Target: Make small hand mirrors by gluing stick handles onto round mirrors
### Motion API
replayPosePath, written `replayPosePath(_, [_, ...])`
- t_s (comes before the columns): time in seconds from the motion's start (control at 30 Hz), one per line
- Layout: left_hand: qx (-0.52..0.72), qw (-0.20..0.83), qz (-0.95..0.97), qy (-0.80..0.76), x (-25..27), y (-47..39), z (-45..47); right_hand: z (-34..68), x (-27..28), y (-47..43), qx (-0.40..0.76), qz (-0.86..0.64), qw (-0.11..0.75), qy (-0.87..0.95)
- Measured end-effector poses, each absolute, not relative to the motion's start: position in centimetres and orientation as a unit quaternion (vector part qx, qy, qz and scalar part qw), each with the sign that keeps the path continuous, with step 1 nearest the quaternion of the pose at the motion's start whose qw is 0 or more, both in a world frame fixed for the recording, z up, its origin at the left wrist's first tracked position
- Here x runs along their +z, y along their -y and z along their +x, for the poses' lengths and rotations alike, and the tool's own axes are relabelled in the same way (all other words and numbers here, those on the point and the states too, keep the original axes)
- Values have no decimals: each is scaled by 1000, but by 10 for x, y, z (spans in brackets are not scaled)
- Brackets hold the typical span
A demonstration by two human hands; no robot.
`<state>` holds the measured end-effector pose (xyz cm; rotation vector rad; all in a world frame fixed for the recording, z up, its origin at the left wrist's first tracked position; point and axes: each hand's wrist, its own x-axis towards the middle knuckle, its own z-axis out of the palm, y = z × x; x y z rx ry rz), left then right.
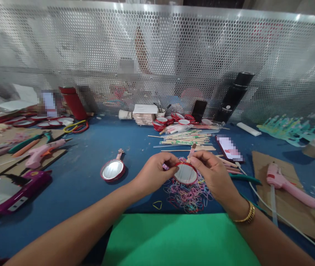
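A round red-rimmed mirror [185, 173] is held up over a loose heap of coloured rubber bands [187, 197]. My left hand [158, 170] pinches its left edge between thumb and fingers. At the upper right of the rim, my right hand [212, 171] grips a short flat wooden stick [192, 150] that points upward beside the mirror. Whether the stick touches the rim is hidden by the fingers. To the left, a similar red-rimmed hand mirror [113, 170] with a short handle lies face up on the blue table.
A green sheet [179, 240] lies nearest me. On the right, a pink glue gun [290, 184] rests on cardboard; another glue gun [39, 153] is at left. Behind are thin sticks [185, 140], stacked red-rimmed rounds [161, 122], a phone [230, 148], a black bottle [236, 96] and a red bottle [72, 103].
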<state>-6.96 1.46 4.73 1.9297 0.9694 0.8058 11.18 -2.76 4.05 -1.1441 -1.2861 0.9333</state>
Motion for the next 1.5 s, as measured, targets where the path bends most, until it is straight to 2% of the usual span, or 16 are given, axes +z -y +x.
replayPosePath(0.27, [344, 417, 748, -385, 46, -13, -69, 113, 39, 28, 412, -470, 548, 555])
replayPosePath(1.03, [363, 419, 733, -394, 43, -8, -63, 104, 22, 29, 308, -530, 528, 588])
replayPosePath(1.5, [361, 418, 734, -397, 48, -5, -62, 105, 21, 30, 300, -539, 519, 592])
